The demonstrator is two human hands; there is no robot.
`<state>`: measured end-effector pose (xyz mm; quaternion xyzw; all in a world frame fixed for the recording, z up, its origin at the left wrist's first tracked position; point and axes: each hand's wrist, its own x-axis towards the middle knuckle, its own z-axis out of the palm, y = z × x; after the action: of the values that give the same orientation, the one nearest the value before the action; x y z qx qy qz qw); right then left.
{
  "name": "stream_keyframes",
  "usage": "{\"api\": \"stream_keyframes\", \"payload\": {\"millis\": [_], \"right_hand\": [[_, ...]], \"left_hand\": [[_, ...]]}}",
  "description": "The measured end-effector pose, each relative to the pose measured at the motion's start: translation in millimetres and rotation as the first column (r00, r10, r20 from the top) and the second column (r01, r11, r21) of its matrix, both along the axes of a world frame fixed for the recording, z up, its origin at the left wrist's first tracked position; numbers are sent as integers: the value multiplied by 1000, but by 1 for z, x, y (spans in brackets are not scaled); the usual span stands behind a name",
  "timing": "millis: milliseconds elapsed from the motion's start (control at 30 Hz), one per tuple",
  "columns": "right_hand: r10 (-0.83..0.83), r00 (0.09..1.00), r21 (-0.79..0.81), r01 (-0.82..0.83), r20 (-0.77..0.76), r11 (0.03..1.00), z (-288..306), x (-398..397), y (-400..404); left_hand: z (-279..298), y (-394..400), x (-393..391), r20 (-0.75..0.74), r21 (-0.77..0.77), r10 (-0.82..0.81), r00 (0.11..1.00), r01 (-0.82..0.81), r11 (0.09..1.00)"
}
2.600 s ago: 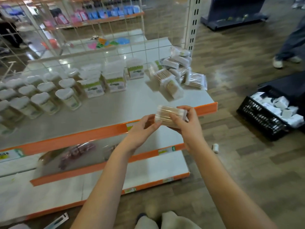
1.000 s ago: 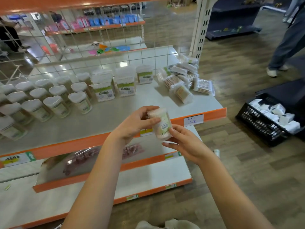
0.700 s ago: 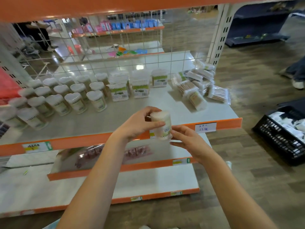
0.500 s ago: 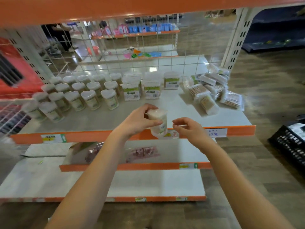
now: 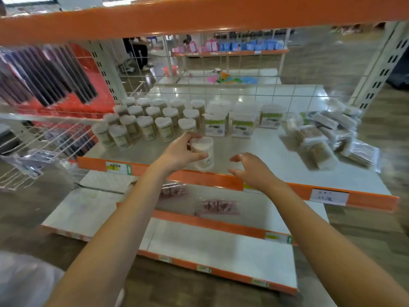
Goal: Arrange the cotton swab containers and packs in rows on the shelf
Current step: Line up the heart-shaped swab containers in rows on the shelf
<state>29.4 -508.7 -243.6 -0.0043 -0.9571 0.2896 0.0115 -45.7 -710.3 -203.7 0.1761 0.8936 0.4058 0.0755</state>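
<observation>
Gripped in the left hand (image 5: pixel 179 152), fingers and thumb curled around it, a round cotton swab container (image 5: pixel 203 155) sits upright over the front of the shelf (image 5: pixel 261 158), just behind its orange edge. Beside it the right hand (image 5: pixel 252 171) hovers apart from the container, fingers loosely bent, holding nothing. Further back, heart-lidded containers (image 5: pixel 152 122) stand in rows, with square green-labelled boxes (image 5: pixel 228 125) next to them. Off to the right, flat swab packs (image 5: pixel 325 134) lie heaped in a loose pile.
</observation>
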Motion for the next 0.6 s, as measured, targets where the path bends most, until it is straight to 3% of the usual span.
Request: {"api": "stream_keyframes", "payload": {"millis": [233, 600], "right_hand": [[102, 994, 88, -106, 46, 990, 3, -33, -49], [143, 984, 95, -153, 103, 984, 10, -87, -134]], "left_hand": [[-3, -43, -17, 5, -32, 34, 999, -34, 999], [-1, -109, -56, -68, -179, 35, 997, -47, 983]]}}
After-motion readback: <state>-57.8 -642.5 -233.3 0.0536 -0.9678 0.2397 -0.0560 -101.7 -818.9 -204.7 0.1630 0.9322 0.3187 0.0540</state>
